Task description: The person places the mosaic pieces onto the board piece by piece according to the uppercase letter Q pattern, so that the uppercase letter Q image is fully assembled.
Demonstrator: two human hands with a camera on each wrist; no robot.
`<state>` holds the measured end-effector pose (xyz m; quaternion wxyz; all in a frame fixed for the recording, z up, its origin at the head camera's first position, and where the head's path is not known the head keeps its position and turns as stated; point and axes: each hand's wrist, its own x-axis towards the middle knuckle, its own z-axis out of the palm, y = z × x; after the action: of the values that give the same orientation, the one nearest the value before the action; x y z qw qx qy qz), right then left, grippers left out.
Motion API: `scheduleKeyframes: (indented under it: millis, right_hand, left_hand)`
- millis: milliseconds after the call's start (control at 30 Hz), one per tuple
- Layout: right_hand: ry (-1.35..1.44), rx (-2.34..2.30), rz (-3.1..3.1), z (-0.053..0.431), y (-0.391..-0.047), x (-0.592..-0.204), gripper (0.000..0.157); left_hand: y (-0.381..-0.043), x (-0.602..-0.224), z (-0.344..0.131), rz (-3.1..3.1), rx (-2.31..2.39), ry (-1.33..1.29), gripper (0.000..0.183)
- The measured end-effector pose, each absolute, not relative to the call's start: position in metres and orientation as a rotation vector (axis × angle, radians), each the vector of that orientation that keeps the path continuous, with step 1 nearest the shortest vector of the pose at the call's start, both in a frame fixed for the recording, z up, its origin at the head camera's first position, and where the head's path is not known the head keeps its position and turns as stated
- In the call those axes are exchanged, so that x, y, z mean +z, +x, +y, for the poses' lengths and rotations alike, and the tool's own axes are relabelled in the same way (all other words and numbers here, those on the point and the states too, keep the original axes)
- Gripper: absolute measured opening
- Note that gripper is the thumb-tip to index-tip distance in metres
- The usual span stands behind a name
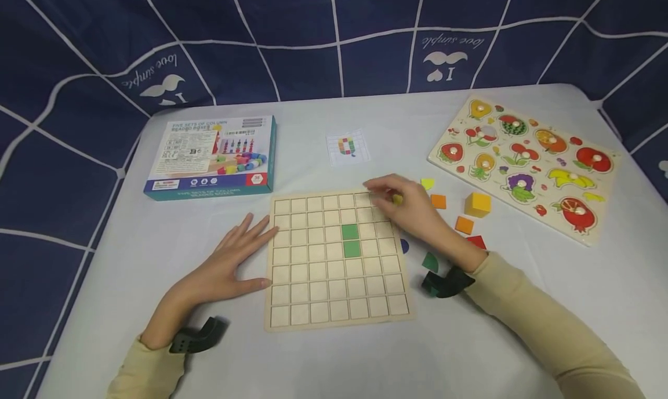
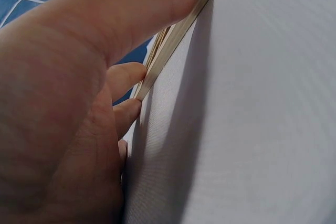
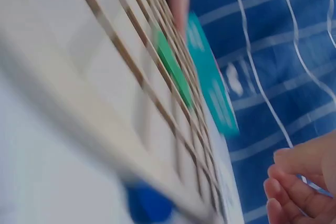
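A square wooden grid board (image 1: 308,274) lies flat on the table, with two green square tiles (image 1: 351,232) in neighbouring cells of one column. My left hand (image 1: 219,274) rests at the board's left edge, fingers spread and fingertips against the rim; the left wrist view shows its thumb (image 2: 152,6) on the wooden edge. Above the board's far right corner hovers my right hand (image 1: 404,205). In the right wrist view its fingers (image 3: 296,198) are loosely bent near the thumb, with no piece showing between them. A yellow piece (image 1: 398,199) is partly hidden by this hand.
Right of the board lie orange squares (image 1: 438,202), a red piece (image 1: 477,242), a green quarter-round (image 1: 430,262) and a yellow block (image 1: 477,205). A fruit puzzle board (image 1: 496,184) stands far right, a boxed toy set (image 1: 211,155) far left, a printed pattern card (image 1: 360,155) between them.
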<state>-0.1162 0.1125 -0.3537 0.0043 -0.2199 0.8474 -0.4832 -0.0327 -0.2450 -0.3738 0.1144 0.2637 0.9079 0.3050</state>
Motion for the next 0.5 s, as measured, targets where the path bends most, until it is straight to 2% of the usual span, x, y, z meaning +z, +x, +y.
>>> scheduleKeyframes:
  millis: [267, 500]
  right_hand:
    - [-0.280, -1.506, 2.712, 0.143, -0.142, -0.362, 0.027]
    - [-0.285, -1.434, 2.763, 0.146, -0.145, -0.368, 0.028]
  left_hand:
    - [-0.029, -0.375, -0.245, 2.655, 0.902, 0.770, 0.091]
    - [-0.032, -0.373, -0.245, 2.660, 0.894, 0.781, 0.091]
